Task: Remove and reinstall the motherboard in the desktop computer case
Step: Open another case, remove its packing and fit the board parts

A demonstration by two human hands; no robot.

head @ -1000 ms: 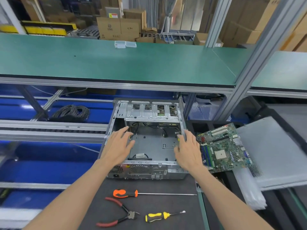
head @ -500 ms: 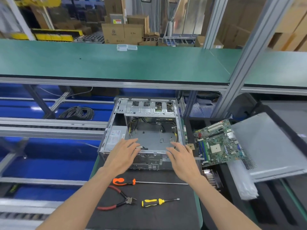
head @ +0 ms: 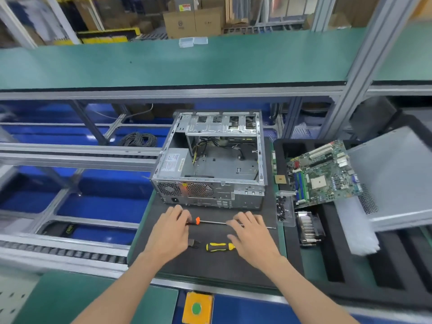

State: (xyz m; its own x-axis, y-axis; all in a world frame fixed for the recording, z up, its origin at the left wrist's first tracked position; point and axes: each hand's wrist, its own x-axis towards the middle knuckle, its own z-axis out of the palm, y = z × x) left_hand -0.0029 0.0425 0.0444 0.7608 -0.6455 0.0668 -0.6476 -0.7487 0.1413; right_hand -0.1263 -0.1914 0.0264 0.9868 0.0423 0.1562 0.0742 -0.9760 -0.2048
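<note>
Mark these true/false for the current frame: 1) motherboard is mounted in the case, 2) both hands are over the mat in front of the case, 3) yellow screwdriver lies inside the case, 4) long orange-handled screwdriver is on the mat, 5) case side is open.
1) False. The motherboard lies outside, to the right of the case.
2) True. The left hand and right hand are over the black mat.
3) False. The yellow screwdriver lies on the mat between the hands.
4) True. The orange-handled screwdriver lies under both hands' fingers.
5) True. The interior is exposed.
</note>
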